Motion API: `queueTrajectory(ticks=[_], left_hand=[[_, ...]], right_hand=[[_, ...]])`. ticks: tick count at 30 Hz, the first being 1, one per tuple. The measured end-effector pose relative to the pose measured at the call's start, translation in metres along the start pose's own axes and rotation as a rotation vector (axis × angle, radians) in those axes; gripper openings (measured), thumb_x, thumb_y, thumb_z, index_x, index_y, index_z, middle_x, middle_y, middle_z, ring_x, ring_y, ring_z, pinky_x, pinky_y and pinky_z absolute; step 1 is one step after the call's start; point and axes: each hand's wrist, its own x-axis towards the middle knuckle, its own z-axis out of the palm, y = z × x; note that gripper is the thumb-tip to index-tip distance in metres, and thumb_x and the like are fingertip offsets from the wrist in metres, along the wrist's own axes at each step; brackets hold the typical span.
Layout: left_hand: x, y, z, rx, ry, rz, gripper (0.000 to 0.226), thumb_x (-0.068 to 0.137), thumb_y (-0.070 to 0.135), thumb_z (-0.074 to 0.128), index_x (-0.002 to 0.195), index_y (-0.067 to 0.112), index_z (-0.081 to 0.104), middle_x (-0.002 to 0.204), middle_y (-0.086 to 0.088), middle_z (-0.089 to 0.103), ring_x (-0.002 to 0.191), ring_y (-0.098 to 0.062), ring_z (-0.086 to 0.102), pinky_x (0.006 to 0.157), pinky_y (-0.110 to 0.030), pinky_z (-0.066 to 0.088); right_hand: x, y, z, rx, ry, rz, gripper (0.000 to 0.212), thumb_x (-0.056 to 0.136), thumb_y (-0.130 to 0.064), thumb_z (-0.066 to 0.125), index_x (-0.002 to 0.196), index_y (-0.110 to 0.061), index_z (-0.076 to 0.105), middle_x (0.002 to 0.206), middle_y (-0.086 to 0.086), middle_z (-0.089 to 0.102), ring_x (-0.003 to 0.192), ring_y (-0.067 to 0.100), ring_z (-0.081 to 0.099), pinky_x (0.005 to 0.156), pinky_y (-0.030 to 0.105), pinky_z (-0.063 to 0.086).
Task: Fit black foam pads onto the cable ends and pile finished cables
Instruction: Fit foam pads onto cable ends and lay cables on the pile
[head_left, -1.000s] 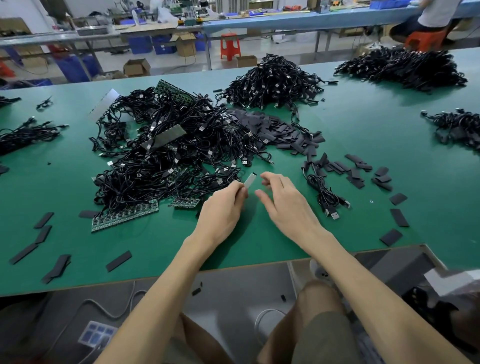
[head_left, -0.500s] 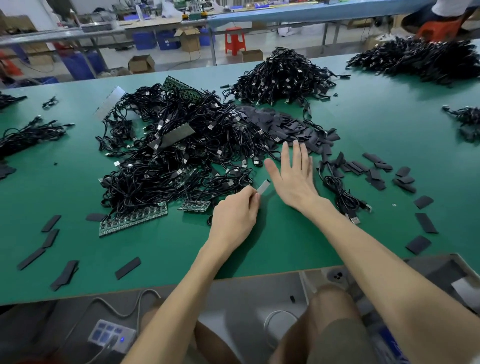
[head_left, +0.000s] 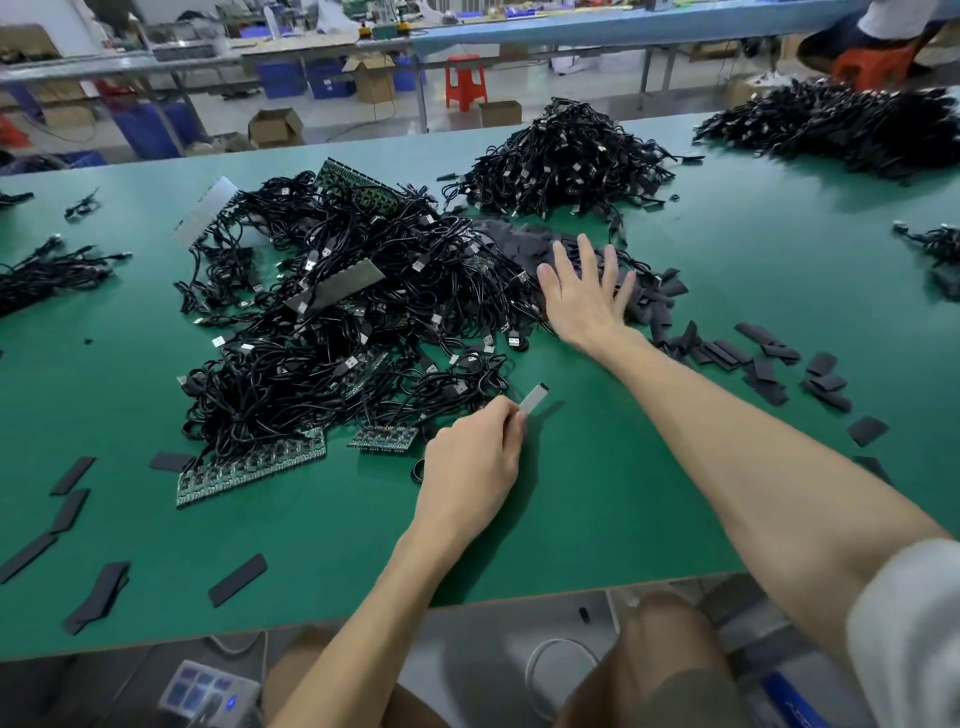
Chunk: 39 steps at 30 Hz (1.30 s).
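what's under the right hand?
Right hand is spread open over the heap of black foam pads. Pads show around its fingers; those beneath the palm are covered, so contact is unclear. The left hand pinches a pale strip.

Green-topped table (head_left: 649, 493), brown front edge. Big tangle of black cables (head_left: 337, 322) centre-left, green circuit-board strips (head_left: 249, 467) at its near side. Second cable heap (head_left: 566, 161) behind, third heap (head_left: 831, 124) far right, small bundle (head_left: 47, 270) at left edge. Black foam pads (head_left: 660, 296) piled right of tangle; loose pads (head_left: 236, 579) scattered front-left and right
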Motion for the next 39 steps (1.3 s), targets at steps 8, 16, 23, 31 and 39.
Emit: queueTrajectory(ticks=[8, 16, 23, 31, 39], left_hand=[[0.0, 0.0, 0.002, -0.02, -0.01, 0.001, 0.028, 0.108, 0.045, 0.033, 0.09, 0.026, 0.045, 0.074, 0.006, 0.059, 0.068, -0.027, 0.058, 0.062, -0.041, 0.044], [0.001, -0.004, 0.005, -0.013, -0.004, 0.012, 0.031, 0.107, 0.05, 0.025, 0.085, 0.029, 0.032, 0.069, 0.009, 0.049, 0.067, -0.027, 0.057, 0.058, -0.041, 0.033], [0.002, -0.004, 0.004, -0.011, -0.007, 0.012, 0.029, 0.107, 0.048, 0.027, 0.086, 0.03, 0.035, 0.074, 0.006, 0.059, 0.067, -0.028, 0.059, 0.057, -0.04, 0.03], [0.005, -0.004, 0.003, -0.004, -0.03, -0.004, 0.029, 0.107, 0.047, 0.029, 0.089, 0.028, 0.041, 0.067, 0.009, 0.049, 0.064, -0.028, 0.054, 0.058, -0.039, 0.031], [0.009, -0.003, -0.002, -0.087, -0.022, -0.019, 0.027, 0.107, 0.043, 0.034, 0.092, 0.025, 0.048, 0.076, 0.002, 0.066, 0.071, -0.031, 0.061, 0.068, -0.044, 0.048]], right_hand=[[0.048, 0.001, 0.005, -0.017, -0.074, 0.066, 0.051, 0.111, -0.041, 0.022, 0.162, -0.039, 0.016, 0.172, -0.009, 0.0, 0.157, 0.031, -0.012, 0.119, 0.064, -0.016], [0.085, 0.008, 0.025, -0.058, -0.139, 0.067, 0.063, 0.102, -0.067, 0.025, 0.16, -0.043, 0.02, 0.171, -0.006, 0.011, 0.157, 0.036, -0.005, 0.117, 0.066, -0.014], [0.085, 0.014, 0.027, -0.082, -0.057, 0.05, 0.045, 0.103, -0.046, 0.032, 0.147, -0.041, 0.043, 0.161, -0.001, 0.034, 0.148, 0.032, 0.019, 0.118, 0.051, 0.012], [0.063, 0.018, 0.019, 0.019, 0.013, 0.026, 0.037, 0.107, -0.03, 0.035, 0.139, -0.039, 0.054, 0.154, 0.0, 0.044, 0.144, 0.031, 0.027, 0.117, 0.042, 0.02], [0.02, 0.012, 0.019, 0.026, 0.03, -0.019, 0.036, 0.108, -0.034, 0.037, 0.138, -0.036, 0.057, 0.15, -0.001, 0.048, 0.14, 0.029, 0.031, 0.113, 0.04, 0.027]])
